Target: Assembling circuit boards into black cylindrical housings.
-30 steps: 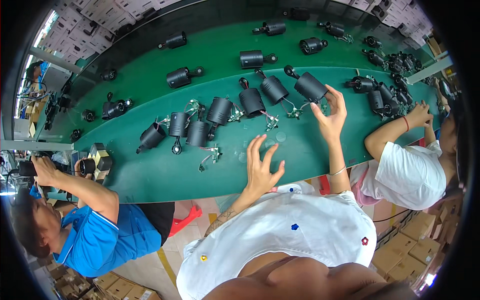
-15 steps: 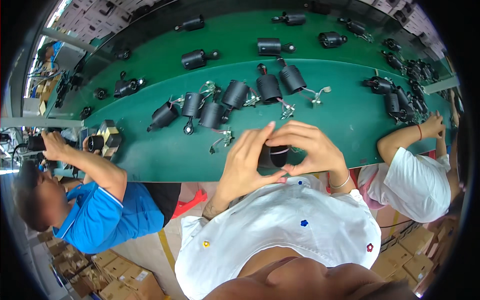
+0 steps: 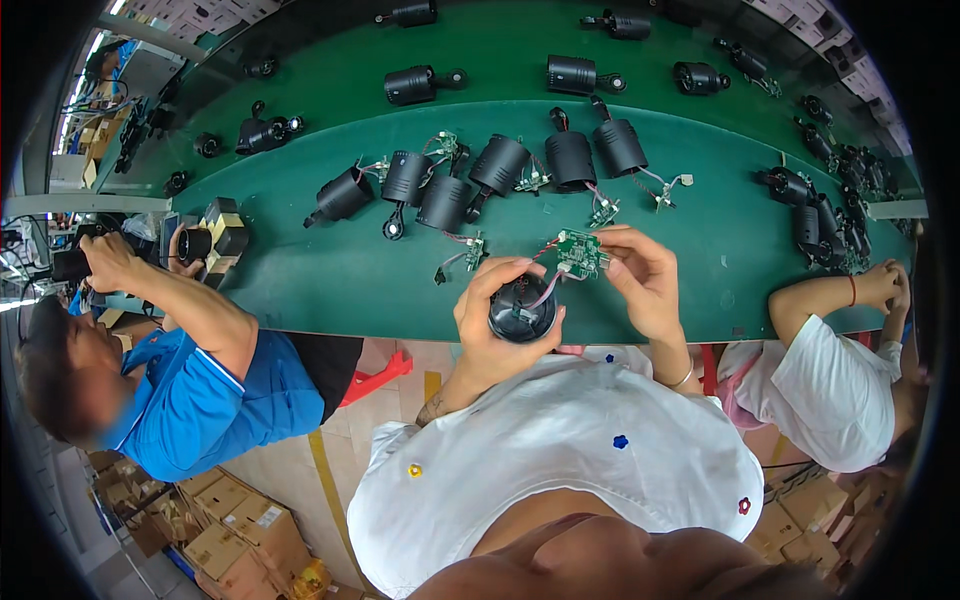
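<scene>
My left hand is wrapped round a black cylindrical housing, its open end turned up toward me. Wires run out of that opening to a green circuit board. Between the thumb and fingers of my right hand the board is pinched by its right edge, above and to the right of the housing. Just beyond my hands lie several similar black housings, such as one with its board beside it and another further right. Their wired boards rest on the green table.
The green table has a raised far strip carrying more black housings. A person in blue works at my left, holding black parts. At my right sits a person in white, near a pile of housings. Cardboard boxes stand below.
The housing has tipped so its opening faces up in my left hand. My right hand has come away from it and now holds the circuit board out to the right.
</scene>
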Action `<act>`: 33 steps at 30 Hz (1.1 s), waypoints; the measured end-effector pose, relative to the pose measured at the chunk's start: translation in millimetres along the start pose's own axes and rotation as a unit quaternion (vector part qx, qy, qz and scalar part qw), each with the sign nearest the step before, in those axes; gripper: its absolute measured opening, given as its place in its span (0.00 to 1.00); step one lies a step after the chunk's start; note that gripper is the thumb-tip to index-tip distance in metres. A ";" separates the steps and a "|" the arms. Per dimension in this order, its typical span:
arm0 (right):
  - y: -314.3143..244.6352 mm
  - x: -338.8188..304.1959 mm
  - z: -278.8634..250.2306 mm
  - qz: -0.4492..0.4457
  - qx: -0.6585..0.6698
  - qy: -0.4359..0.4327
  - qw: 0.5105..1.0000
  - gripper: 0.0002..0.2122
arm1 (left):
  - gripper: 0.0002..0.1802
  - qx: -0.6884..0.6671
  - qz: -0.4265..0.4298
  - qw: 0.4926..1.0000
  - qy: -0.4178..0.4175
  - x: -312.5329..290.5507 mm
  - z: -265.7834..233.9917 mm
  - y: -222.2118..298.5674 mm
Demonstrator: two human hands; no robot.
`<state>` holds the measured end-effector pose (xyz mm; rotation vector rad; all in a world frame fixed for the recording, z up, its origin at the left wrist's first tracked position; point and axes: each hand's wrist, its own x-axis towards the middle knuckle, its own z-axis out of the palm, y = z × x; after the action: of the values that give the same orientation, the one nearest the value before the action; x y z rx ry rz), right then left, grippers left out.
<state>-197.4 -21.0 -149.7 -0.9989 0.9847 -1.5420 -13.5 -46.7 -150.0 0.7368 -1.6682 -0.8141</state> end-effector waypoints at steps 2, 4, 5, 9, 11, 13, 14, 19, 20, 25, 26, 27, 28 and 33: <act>4.1 -0.6 0.0 -0.005 -0.007 0.001 1.000 0.09 | 0.36 0.019 0.016 1.000 -0.006 1.1 -0.9 0.2; 8.7 2.2 -7.3 0.009 -0.023 -0.019 1.000 0.08 | 0.34 0.030 0.029 0.999 -0.015 1.8 -1.5 0.7; 11.2 4.0 -10.8 0.015 -0.031 -0.029 0.999 0.08 | 0.34 0.036 0.036 0.998 -0.020 2.1 -1.9 0.8; 25.2 8.9 -12.8 0.077 0.029 -0.051 0.995 0.06 | 0.33 0.051 0.053 0.997 -0.022 2.2 -1.2 0.1; 29.5 10.5 -12.1 0.131 0.096 -0.064 0.985 0.06 | 0.32 0.061 0.064 0.996 -0.017 2.6 -1.1 -0.7; 29.3 11.8 -10.7 0.148 0.128 -0.056 0.979 0.05 | 0.32 0.073 0.070 0.995 -0.026 4.6 -2.2 -2.2; 28.8 12.6 -10.1 0.162 0.160 -0.048 0.972 0.05 | 0.32 0.084 0.077 0.993 -0.036 6.3 -2.5 -3.2; 35.9 15.7 -19.3 0.167 0.197 -0.050 0.965 0.03 | 0.32 0.125 0.096 0.985 -0.068 7.9 -5.4 -4.2; 38.4 16.3 -23.3 0.154 0.183 -0.060 0.969 0.03 | 0.32 0.134 0.099 0.983 -0.074 7.7 -6.3 -3.8; 33.1 19.3 -29.7 0.088 0.119 -0.056 0.987 0.05 | 0.34 0.145 0.060 0.980 -0.126 9.1 -12.7 -2.8; 31.2 19.8 -30.1 0.070 0.103 -0.050 0.991 0.06 | 0.34 0.145 0.047 0.978 -0.141 9.3 -14.0 -2.8; 28.6 20.0 -29.3 0.070 0.102 -0.051 0.991 0.06 | 0.34 0.145 0.047 0.978 -0.141 9.1 -15.9 -2.6; 25.7 19.8 -28.0 0.061 0.100 -0.043 0.992 0.08 | 0.35 0.128 0.035 0.980 -0.149 8.9 -17.9 -2.6; 21.6 17.5 -22.6 0.050 0.107 -0.010 0.993 0.13 | 0.39 0.012 -0.030 0.986 -0.166 3.7 -19.1 -6.3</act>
<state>-214.7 -39.2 -175.3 -0.8021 0.8238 -1.5151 4.6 -56.1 -149.7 0.6980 -1.9633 -1.0024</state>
